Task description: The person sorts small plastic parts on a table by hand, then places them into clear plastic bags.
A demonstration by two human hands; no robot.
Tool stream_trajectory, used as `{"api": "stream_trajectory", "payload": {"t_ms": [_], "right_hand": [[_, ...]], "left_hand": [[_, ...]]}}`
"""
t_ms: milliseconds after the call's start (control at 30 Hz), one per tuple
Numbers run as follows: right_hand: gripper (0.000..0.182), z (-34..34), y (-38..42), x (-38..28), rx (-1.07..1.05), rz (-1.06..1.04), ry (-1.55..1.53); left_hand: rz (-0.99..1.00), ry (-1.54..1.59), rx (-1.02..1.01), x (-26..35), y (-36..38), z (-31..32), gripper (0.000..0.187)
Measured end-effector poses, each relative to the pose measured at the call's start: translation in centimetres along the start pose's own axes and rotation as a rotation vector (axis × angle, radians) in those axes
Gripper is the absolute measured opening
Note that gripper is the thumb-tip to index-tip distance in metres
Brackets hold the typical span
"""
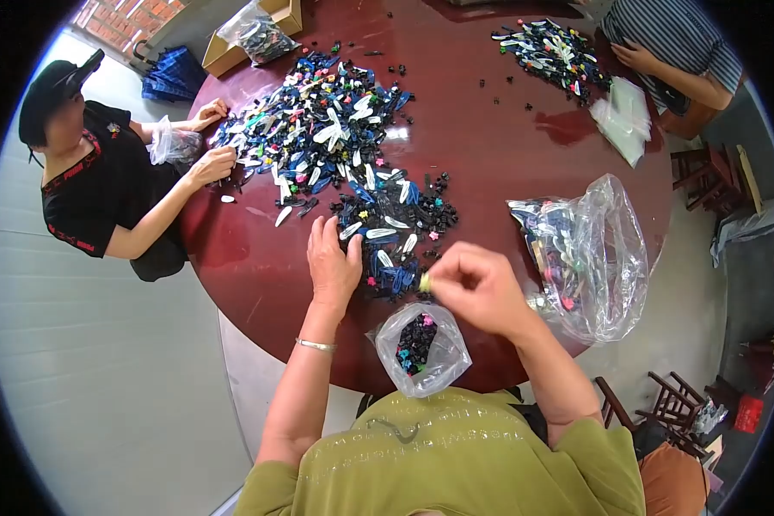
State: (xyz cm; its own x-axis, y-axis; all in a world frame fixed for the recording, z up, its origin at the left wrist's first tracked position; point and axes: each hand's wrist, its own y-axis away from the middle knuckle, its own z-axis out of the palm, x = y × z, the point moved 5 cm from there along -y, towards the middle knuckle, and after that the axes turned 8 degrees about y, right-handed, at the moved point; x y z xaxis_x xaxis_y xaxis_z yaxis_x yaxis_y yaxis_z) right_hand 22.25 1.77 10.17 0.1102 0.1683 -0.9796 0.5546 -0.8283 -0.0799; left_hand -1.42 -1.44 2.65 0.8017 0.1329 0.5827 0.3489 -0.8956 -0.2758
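Note:
My left hand (333, 265) rests with its fingers apart at the left edge of a small pile of dark, blue and white clips (389, 232). To the right of that pile, my right hand (477, 285) pinches a small yellow piece (425, 282) between thumb and finger. Just below it, an open clear plastic bag (448, 359) at the table's near edge holds small black pieces with some pink, blue and green ones. The small pile runs into a larger heap of mixed clips (318, 129) farther up the table.
A large clear bag of clips (585, 258) lies to the right on the red round table (456, 163). A person (103, 172) at the left reaches into the heap. Another person (679, 52) sits at the upper right by another pile (550, 56) and flat plastic bags (623, 120).

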Motion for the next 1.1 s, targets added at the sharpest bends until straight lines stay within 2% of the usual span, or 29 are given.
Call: {"api": "stream_trajectory", "payload": {"t_ms": [33, 67, 167, 200, 233, 300, 367, 467, 600, 733, 767, 833, 867, 933, 967, 1000, 1100], "right_hand": [[0.007, 0.1, 0.6, -1.7, -0.047, -0.099, -0.007], [0.010, 0.2, 1.2, -2.7, -0.114, -0.068, 0.033], [0.014, -0.6, 1.5, -1.1, 0.079, -0.098, 0.230], [0.019, -1.3, 1.6, 0.6, 0.138, -0.052, 0.326], [0.022, -2.0, 1.7, 2.4, 0.135, 0.101, 0.457], [0.027, -2.6, 2.6, 6.3, 0.079, 0.217, 0.620], [0.033, -1.6, 3.4, 8.1, 0.005, 0.266, 0.604], [0.038, -0.4, 3.4, 8.4, -0.028, 0.276, 0.663], [0.037, 1.6, 1.6, 8.4, 0.017, 0.216, 0.715], [0.033, 2.7, -0.3, 9.6, 0.142, 0.112, 0.627], [0.032, 2.8, -0.7, 9.6, 0.184, 0.083, 0.600], [0.029, 2.5, -1.1, 9.3, 0.188, 0.152, 0.412], [0.028, 2.2, -1.1, 9.0, 0.212, 0.168, 0.348], [0.029, 1.4, -0.7, 8.5, 0.223, 0.201, 0.314], [0.030, 1.2, -0.3, 8.7, 0.149, 0.228, 0.366], [0.031, 1.0, 0.2, 9.0, 0.073, 0.252, 0.417], [0.034, 1.5, 1.2, 8.7, -0.117, 0.298, 0.539]], "left_hand": [[-0.043, 0.042, -0.025, -0.5, 0.1, 0.4, 0.048], [-0.065, 0.080, -0.047, -0.6, 0.3, 0.8, 0.049], [-0.151, 0.215, -0.144, 0.4, 1.4, 2.0, 0.053], [-0.141, 0.246, -0.147, 0.6, 1.8, 2.4, 0.052], [-0.133, 0.276, -0.147, 0.9, 2.1, 2.6, 0.052], [-0.127, 0.439, -0.177, 1.7, 2.2, 2.8, 0.049], [-0.065, 0.523, -0.195, 2.0, 2.0, 3.0, 0.043], [-0.196, 0.874, -0.338, 2.3, 1.8, 3.5, 0.035], [-0.267, 1.201, -0.328, 3.6, 1.5, 2.3, 0.028], [-0.315, 0.884, -0.140, 1.6, 2.1, -0.2, 0.025], [-0.222, 0.671, -0.105, 1.5, 2.4, -1.2, 0.025], [-0.037, 0.243, -0.037, 1.5, 3.2, -3.1, 0.025], [-0.074, 0.206, -0.074, 0.3, 4.1, -3.0, 0.036], [-0.157, 0.162, -0.201, 0.5, 5.4, -3.2, 0.044], [-0.201, 0.141, -0.262, 0.7, 5.8, -3.3, 0.048], [-0.241, 0.127, -0.317, 1.0, 6.0, -3.1, 0.063], [-0.167, 0.002, -0.408, 3.4, 5.4, -2.4, 0.073]]}}
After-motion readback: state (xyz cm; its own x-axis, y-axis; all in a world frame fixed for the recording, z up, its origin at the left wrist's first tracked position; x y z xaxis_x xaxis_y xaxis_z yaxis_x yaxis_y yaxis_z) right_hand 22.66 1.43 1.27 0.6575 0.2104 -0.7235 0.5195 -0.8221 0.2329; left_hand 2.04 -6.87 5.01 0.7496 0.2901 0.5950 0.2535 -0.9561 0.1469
